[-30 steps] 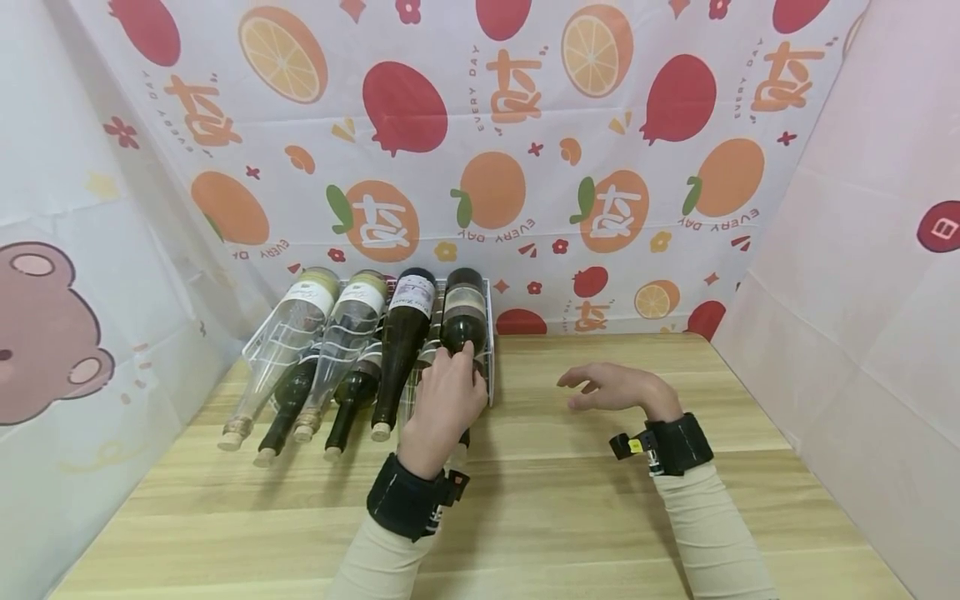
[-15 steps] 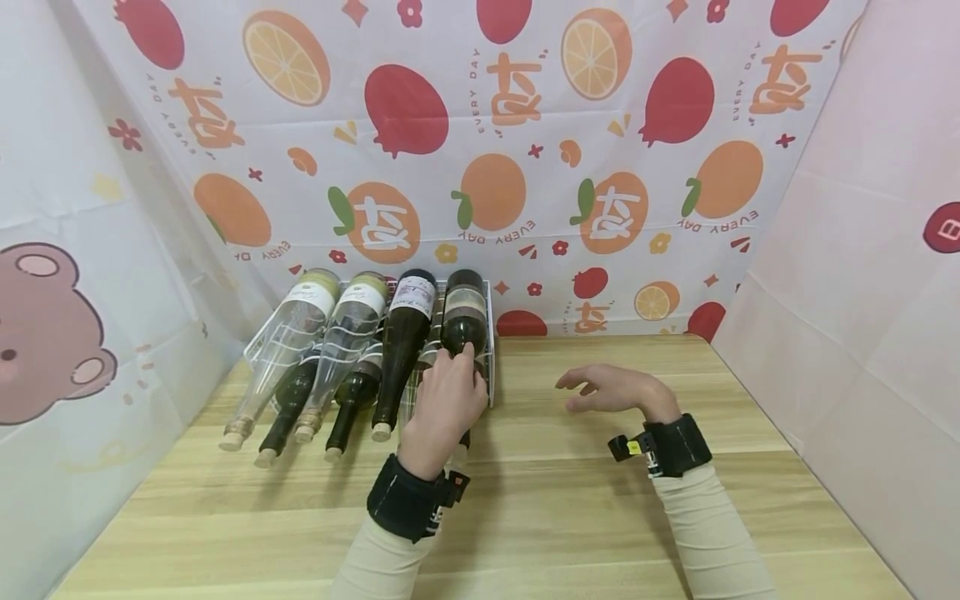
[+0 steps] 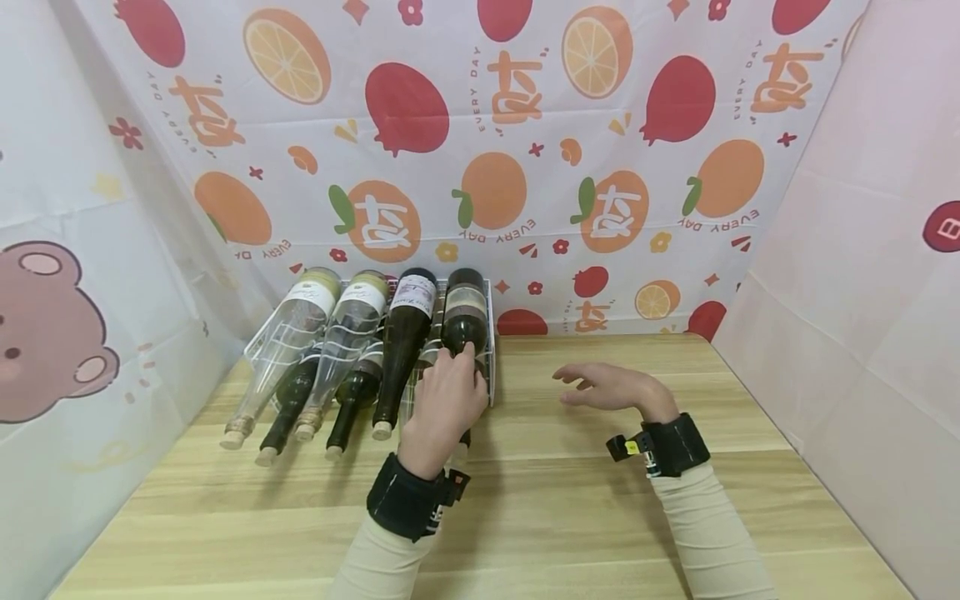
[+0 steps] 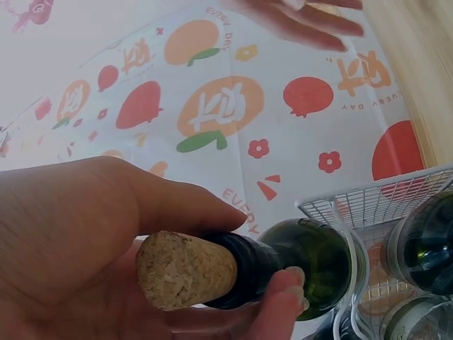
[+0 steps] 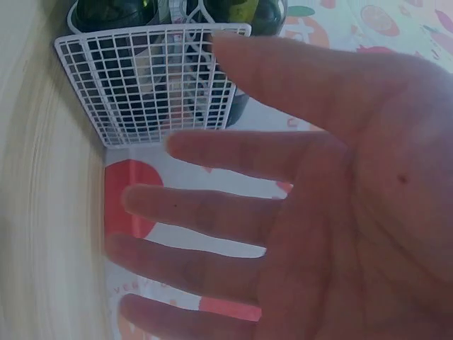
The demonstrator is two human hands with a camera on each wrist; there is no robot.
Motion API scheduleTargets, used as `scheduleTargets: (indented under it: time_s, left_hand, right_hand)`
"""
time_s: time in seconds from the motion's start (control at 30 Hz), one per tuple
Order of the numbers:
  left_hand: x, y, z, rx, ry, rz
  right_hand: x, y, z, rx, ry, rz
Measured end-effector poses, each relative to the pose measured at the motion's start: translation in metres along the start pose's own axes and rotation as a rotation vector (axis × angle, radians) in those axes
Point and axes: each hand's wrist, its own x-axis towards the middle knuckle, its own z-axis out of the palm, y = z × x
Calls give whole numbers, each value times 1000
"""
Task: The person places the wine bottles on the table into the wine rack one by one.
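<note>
My left hand point(image 3: 446, 408) grips a dark green wine bottle point(image 3: 465, 321) by its neck, at the right end of the rack's top row. In the left wrist view the bottle's cork point(image 4: 185, 270) pokes out between thumb and fingers. The white wire rack point(image 3: 491, 358) holds bottles in two levels, necks toward me. Just left of the gripped one lies a dark bottle with a pale label point(image 3: 405, 350). Over the table to the right hovers my right hand point(image 3: 611, 387), holding nothing; the right wrist view shows its fingers point(image 5: 205, 212) spread apart.
Two clear bottles point(image 3: 288, 333) lie on the rack's left side, with dark bottles point(image 3: 356, 390) below them. Corked necks stick out past the rack's front over the wooden table point(image 3: 570, 517). A fruit-printed cloth point(image 3: 517, 217) hangs behind, with cloth walls at both sides.
My right hand has drifted very slightly left. The left hand and the bottle it holds stay in the same place.
</note>
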Motion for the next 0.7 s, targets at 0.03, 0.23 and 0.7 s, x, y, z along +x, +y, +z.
scheduleTargets:
  time_s: [0.03,0.23,0.7]
  left_hand:
    - [0,0,-1,2,0,0]
    - [-2,-2,-4,4,-6,5]
    - [-5,-4,-15,7,26,73]
  right_hand:
    - [0,-1,0,-2,12,-16]
    - [0,-12,-1,-56,138,-81]
    - [-6,-45,10,-148,508,-86]
